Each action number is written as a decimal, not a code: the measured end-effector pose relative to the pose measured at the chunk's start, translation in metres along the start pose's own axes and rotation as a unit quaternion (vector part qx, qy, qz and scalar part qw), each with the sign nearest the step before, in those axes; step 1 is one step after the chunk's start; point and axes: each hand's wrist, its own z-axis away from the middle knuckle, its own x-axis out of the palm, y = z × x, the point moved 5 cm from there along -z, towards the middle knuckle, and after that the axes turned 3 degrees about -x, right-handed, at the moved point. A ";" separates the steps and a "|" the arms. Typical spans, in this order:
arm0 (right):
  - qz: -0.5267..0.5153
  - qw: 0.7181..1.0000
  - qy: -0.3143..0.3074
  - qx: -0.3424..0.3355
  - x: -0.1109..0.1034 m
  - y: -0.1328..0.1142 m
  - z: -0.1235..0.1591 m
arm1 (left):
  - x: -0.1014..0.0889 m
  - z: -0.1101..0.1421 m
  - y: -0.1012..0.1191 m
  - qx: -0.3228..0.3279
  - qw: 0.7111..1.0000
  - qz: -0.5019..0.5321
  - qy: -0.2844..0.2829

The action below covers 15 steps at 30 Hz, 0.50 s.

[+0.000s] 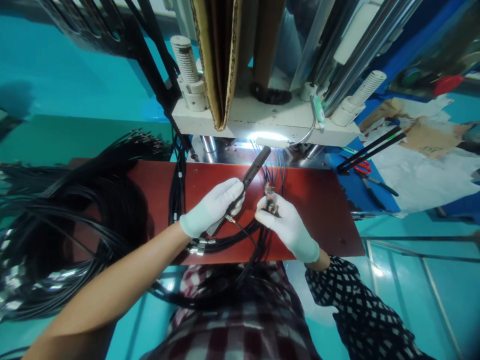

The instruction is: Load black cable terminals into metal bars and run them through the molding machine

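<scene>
My gloved left hand is closed around a long dark metal bar, which slants up and right toward the press. A thin black cable with a small metal end hangs just below that hand. My gloved right hand pinches a small cluster of metal cable ends; their exact kind is too small to make out. Thin wires run up from them toward the lit opening of the press. Black cables with silvery bands curve under both hands and over my lap.
A reddish-brown board lies before the white press frame, where a small lamp shines. Large coils of black cable cover the left side. Cutters, red-handled scissors and plastic bags lie at the right.
</scene>
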 end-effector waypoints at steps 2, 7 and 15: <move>-0.046 0.999 0.011 0.014 -0.001 0.007 0.003 | -0.001 0.000 0.000 0.006 1.000 0.013 -0.012; -0.157 0.987 -0.034 0.006 0.006 0.013 0.004 | -0.001 0.000 0.001 0.022 0.999 0.012 -0.028; -0.310 0.943 -0.089 0.079 0.025 0.022 0.004 | 0.000 0.002 0.003 0.022 0.999 0.010 -0.024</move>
